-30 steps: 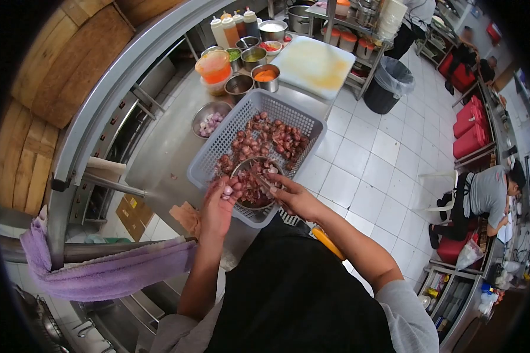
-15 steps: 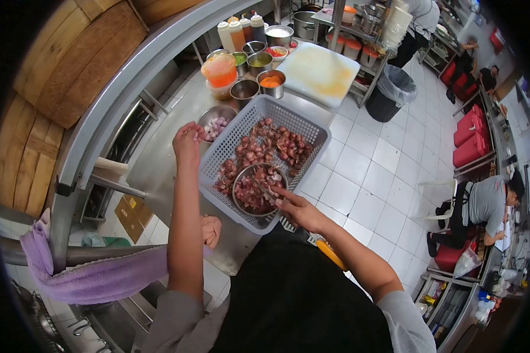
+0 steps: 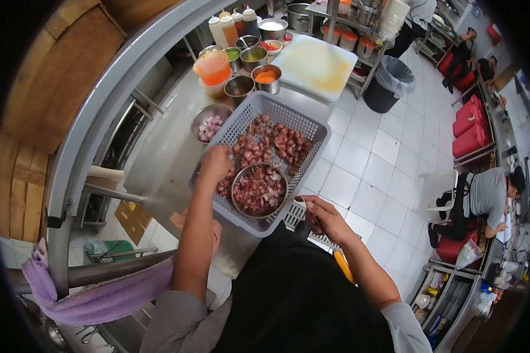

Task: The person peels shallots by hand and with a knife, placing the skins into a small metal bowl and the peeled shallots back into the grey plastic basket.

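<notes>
My left hand [image 3: 217, 165] reaches down over the left side of a grey perforated basket [image 3: 319, 126], beside the unpeeled shallots [image 3: 253, 147]; its fingertips are hidden. Inside the basket's near end sits a metal bowl [image 3: 234, 201] full of shallot skins and trimmings [image 3: 259, 187]. To the right of the basket, my right hand [image 3: 327, 219] is closed around a small knife [image 3: 302, 199], of which only a little shows. Peeled shallots [image 3: 211, 127] lie in another metal bowl [image 3: 195, 120] on the steel counter, left of the basket.
Beyond the basket are metal containers of ingredients [image 3: 267, 79], an orange tub [image 3: 212, 67], sauce bottles [image 3: 228, 28] and a white cutting board [image 3: 315, 67]. A lined bin [image 3: 388, 88] stands on the tiled floor. A person [image 3: 486, 197] sits at the right; others are farther back.
My left hand has moved from beside the peeled-shallot bowl down to the basket's shallots. My right hand has drawn back with the knife from the skins bowl to the basket's right.
</notes>
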### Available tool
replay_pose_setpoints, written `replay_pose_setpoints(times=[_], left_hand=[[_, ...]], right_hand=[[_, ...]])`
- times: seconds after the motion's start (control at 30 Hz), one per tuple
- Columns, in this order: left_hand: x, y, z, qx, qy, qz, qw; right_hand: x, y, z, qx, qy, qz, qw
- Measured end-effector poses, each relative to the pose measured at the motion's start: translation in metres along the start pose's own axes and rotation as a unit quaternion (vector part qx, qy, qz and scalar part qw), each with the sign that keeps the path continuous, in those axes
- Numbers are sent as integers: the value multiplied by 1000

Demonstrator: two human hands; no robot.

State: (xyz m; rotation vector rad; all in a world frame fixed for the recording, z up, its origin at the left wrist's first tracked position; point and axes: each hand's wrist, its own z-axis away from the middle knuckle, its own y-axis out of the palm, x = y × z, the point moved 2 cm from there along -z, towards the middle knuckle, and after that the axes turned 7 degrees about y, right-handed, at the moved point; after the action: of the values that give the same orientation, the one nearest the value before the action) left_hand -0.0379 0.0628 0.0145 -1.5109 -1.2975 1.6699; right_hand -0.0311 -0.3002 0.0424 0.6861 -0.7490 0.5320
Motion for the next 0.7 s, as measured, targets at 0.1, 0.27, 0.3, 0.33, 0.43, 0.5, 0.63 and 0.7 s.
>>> replay_pose_setpoints(times=[0.1,0.27,0.3,0.33,0.43,0.5,0.63,0.7], left_hand=[[1,14,21,67,-6,-33,997],[5,23,25,34,22,-30,999],[3,26,21,-15,56,5,998],[-2,24,17,-63,90,41,993],[-15,34,-2,-11,11,120,993],[-21,40,-12,15,-7,74,997],[2,64,-30,22,-38,82,996],[34,76,-37,-6,-31,166,986]], right_hand=[[-10,-6,4,5,-3,-2,1000],[-13,-6,13,-3,-9,-2,1000],[-13,-5,15,3,-11,-7,1000],[-14,-5,17,8,-12,-11,1000],[-16,-7,23,3,-21,6,1000],[-16,-9,30,-5,-27,7,1000],[-16,-19,52,-25,-42,2,999],[-18,-27,60,-19,-51,-9,998]])
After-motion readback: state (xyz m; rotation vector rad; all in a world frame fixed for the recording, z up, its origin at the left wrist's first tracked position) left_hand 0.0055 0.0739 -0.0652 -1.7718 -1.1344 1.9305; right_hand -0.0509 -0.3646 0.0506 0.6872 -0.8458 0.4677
